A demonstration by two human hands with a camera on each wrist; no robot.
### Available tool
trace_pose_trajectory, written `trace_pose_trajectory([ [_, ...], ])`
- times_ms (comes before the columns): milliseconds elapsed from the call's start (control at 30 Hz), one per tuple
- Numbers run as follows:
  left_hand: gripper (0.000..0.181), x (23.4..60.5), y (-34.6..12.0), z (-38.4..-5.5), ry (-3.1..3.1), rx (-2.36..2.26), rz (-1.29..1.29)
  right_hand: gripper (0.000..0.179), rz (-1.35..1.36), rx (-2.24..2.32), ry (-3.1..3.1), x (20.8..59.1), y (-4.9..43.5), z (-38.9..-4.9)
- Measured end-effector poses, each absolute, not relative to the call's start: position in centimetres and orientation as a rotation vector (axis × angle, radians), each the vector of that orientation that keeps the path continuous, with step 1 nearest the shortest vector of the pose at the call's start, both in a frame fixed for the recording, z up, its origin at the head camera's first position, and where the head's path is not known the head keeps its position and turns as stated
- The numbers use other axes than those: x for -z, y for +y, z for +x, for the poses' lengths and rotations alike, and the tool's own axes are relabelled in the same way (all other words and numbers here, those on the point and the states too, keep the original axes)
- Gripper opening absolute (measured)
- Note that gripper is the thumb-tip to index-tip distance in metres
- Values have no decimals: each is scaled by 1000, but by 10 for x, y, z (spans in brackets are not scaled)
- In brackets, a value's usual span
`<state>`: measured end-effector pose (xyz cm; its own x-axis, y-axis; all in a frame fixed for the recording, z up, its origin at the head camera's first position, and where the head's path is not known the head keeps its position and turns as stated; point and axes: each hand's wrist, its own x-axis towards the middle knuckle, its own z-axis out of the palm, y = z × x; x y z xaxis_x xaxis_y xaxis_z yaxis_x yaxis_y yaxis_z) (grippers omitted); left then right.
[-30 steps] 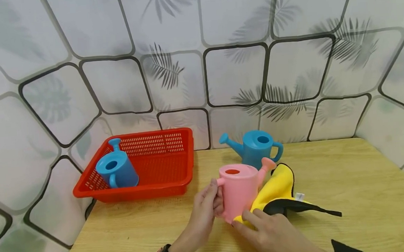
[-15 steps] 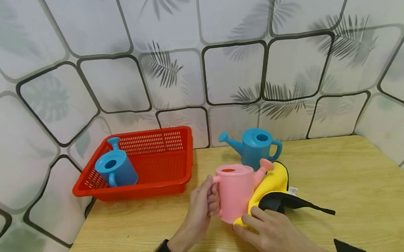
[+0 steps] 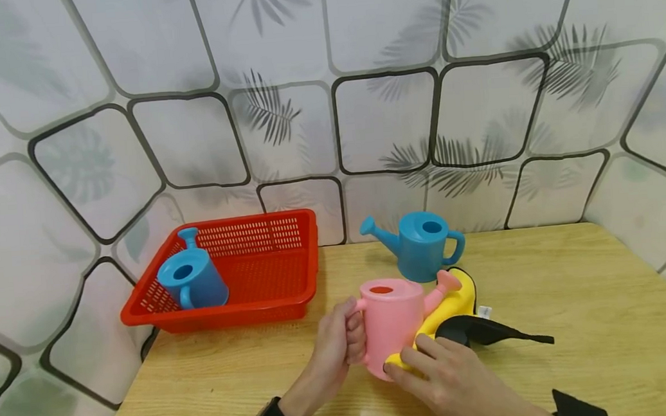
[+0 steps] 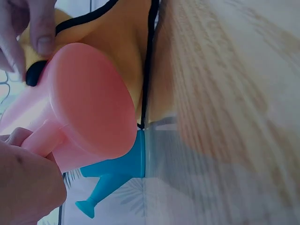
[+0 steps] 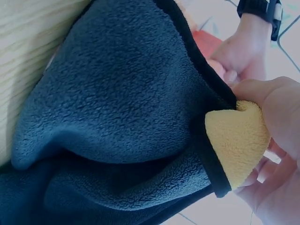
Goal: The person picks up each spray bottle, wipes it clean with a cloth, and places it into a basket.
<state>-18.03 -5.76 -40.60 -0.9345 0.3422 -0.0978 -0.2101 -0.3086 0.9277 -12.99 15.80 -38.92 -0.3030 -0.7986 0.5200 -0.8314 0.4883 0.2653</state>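
Observation:
My left hand (image 3: 339,336) grips the handle of a pink watering can (image 3: 390,326), which stands upright with its spout to the right. In the left wrist view the can's flat base (image 4: 96,103) shows, lifted off the table. A yellow and black cloth (image 3: 458,299) is pinched between the thumb and fingers of my right hand (image 3: 455,380). Part of it lies against the can's right side, low down near the base. The right wrist view shows the cloth's dark fleecy face (image 5: 122,84) hanging in folds, with a yellow corner (image 5: 236,143) bunched at the fingers.
Behind the can stands a blue watering can (image 3: 423,247) on the wooden table (image 3: 577,294). At the back left, a red plastic basket (image 3: 271,312) holds another blue watering can (image 3: 195,279), tilted inside. A patterned wall covering (image 3: 388,123) rises behind the table.
The pink can first shifted slightly left, then dipped down and a little right. The cloth stays at its lower side, its loose end drawn slightly left. Both hands keep their hold.

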Motion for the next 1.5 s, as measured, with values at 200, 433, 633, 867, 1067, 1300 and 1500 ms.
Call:
trace_pose_trajectory([
  [200,44,408,-55,-177,1624,-2274,148,58,1202,-175,-2113,384,157,-137],
  [433,47,408,-55,-173,1650,-2257,134,49,1083,-207,-2038,374,156,-143],
  [633,47,407,-54,-173,1652,-2252,174,46,1019,-233,-2044,369,158,-143],
  [867,47,405,-55,-174,1683,-2229,159,47,991,-220,-2061,366,159,-143],
  [1067,48,406,-55,-173,1667,-2238,155,47,984,-232,-2085,364,161,-142],
  [1300,48,406,-55,-173,1647,-2252,180,48,1011,-236,-2074,365,162,-143],
  [1500,46,404,-59,-174,1629,-2239,163,47,1039,-234,-2057,366,162,-145],
])
